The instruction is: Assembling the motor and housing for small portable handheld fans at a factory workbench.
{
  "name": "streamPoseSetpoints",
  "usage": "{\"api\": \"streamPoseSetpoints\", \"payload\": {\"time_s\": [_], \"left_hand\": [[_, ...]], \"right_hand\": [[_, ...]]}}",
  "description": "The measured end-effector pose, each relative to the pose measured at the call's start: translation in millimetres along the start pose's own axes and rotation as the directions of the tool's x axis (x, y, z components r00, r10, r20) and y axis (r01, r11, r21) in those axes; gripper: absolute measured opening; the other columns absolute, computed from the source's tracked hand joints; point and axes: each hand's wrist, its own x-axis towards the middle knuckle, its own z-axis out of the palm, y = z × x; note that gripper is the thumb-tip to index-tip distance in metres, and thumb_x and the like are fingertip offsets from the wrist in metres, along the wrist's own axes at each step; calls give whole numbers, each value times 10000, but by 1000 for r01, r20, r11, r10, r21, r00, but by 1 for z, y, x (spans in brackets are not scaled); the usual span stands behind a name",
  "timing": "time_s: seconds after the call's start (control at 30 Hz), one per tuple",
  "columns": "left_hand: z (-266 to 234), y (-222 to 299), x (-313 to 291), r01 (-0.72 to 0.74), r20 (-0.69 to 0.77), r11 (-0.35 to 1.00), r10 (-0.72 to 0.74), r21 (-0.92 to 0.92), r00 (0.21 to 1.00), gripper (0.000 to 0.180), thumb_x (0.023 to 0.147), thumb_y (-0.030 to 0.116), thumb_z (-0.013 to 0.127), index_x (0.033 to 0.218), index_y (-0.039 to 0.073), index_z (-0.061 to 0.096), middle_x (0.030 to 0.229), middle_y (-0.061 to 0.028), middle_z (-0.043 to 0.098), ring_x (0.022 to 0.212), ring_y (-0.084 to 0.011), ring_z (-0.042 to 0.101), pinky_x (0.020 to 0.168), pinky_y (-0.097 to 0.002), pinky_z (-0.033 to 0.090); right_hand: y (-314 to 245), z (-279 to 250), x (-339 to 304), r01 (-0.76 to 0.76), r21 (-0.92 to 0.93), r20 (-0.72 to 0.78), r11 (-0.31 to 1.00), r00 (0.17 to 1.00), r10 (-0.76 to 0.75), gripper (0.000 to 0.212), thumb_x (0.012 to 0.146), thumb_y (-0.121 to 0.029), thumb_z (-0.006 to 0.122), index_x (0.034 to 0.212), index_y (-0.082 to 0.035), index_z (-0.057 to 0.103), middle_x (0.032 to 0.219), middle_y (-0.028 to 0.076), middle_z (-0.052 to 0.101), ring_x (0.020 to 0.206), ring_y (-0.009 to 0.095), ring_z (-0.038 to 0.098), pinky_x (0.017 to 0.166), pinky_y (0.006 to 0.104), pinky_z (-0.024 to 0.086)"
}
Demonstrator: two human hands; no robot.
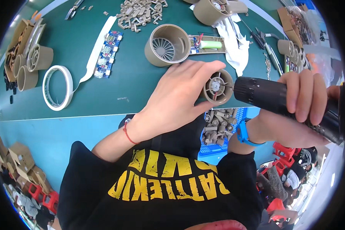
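My left hand (pixel 172 92) lies around a beige round fan housing (pixel 229 82) near the table's front edge, thumb and fingers on its sides. A small motor (pixel 215 85) sits between spokes in its open end. In my right hand (pixel 306 96) is a black electric screwdriver (pixel 262 92), held nearly level, its tip at the housing's right rim. Whether the tip sits on a screw is too small to tell. Just beyond my left hand stands a beige cup-shaped housing (pixel 151 53) with a slatted grille. Beside it lies an open handle shell with a green battery (pixel 211 45) and a circuit board.
Across the green table (pixel 122 84) are a tape roll (pixel 46 88), a row of blue circuit boards (pixel 106 53), a pile of small beige parts (pixel 140 13), a white cloth (pixel 237 50) and pliers (pixel 272 53). Below the edge, a blue basket (pixel 214 148) holds many beige parts.
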Motion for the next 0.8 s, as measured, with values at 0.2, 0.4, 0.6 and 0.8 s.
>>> {"api": "streamPoseSetpoints", "payload": {"time_s": [0.2,0.4,0.6,0.8], "left_hand": [[4,-3,1,-36,-42,999,35,-22,998,668,696,98,796,1288,110,486,1131,-95,601,1052,-302,566,891,-392,441],[1,-2,2,-24,-36,999,23,-22,999,663,694,100,795,1281,101,487,1143,-86,598,1050,-296,566,889,-398,440],[5,-3,2,-35,-49,999,34,-19,998,645,701,110,797,1268,98,489,1138,-83,601,1043,-296,567,884,-393,443],[6,-4,1,-43,-72,999,42,-16,997,625,698,119,804,1240,96,496,1110,-83,612,1028,-293,576,856,-391,450]], "right_hand": [[18,-9,0,141,-56,123,988,983,-133,466,856,-569,463,1006,-134,538,673,-51,518,529,60,476,504,214,401],[13,-11,3,64,-92,172,994,984,-47,464,825,-570,551,1000,-140,535,684,-49,539,540,60,505,501,202,409],[12,-11,3,49,-105,182,993,983,-30,491,819,-615,531,957,-144,527,679,-43,539,530,59,504,489,198,412],[11,-11,10,36,-210,344,977,938,40,555,777,-676,584,876,-138,496,675,-41,537,531,62,508,499,191,413]]}}
